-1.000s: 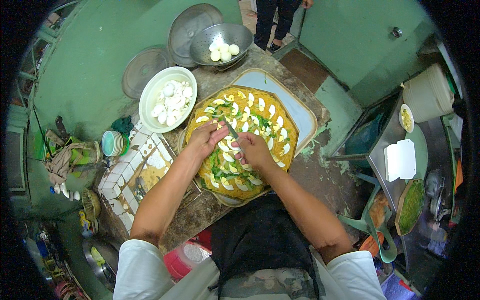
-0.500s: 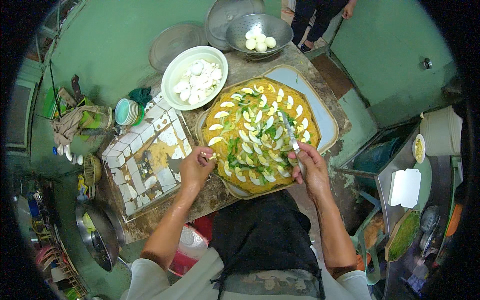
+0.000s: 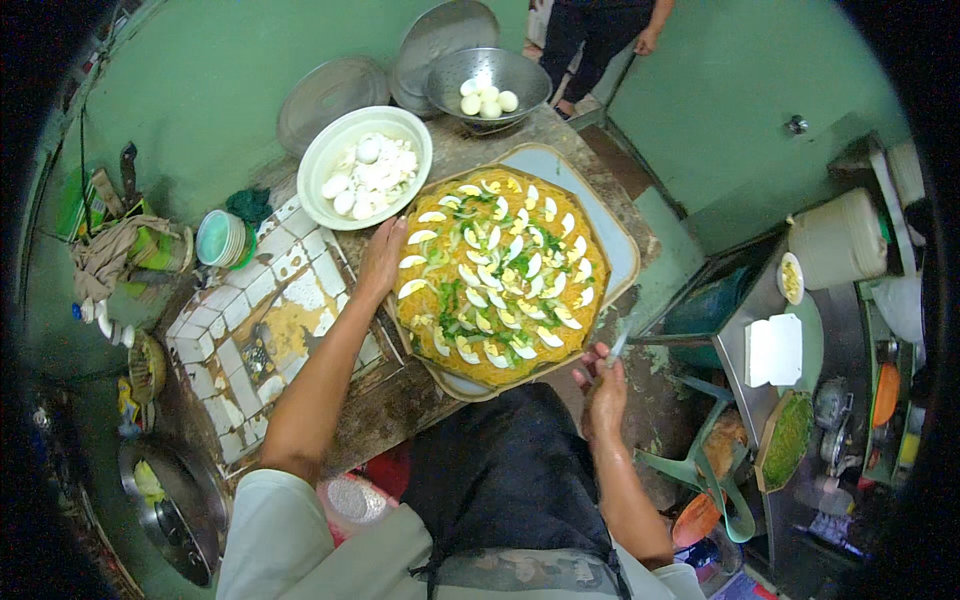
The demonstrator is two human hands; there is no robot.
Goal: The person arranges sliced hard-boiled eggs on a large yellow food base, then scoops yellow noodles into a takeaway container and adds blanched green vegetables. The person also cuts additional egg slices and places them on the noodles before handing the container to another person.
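An octagonal tray of yellow noodles [image 3: 590, 225] is topped with boiled egg wedges [image 3: 533, 264] and chopped greens. My left hand [image 3: 383, 258] is closed against the tray's upper left edge, its fingertips partly hidden by the rim. Off the lower right edge, my right hand [image 3: 603, 395] is closed around a knife [image 3: 619, 342], whose blade points up and away from the noodles. Under the noodle tray lies a larger pale tray [image 3: 622, 262] with a tan rim, showing at the right and below.
Behind stand a pale bowl [image 3: 312, 190] of peeled eggs and a metal colander [image 3: 530, 85] with several whole eggs. White tiles [image 3: 232, 368] cover the counter at left. A green stool [image 3: 668, 468] and a steel table [image 3: 738, 350] are at right. Another person [image 3: 590, 40] stands at the far side.
My left hand has moved up from beside the noodles to the tray's edge. My right hand has drawn the knife down and off the noodles. The view has shifted slightly.
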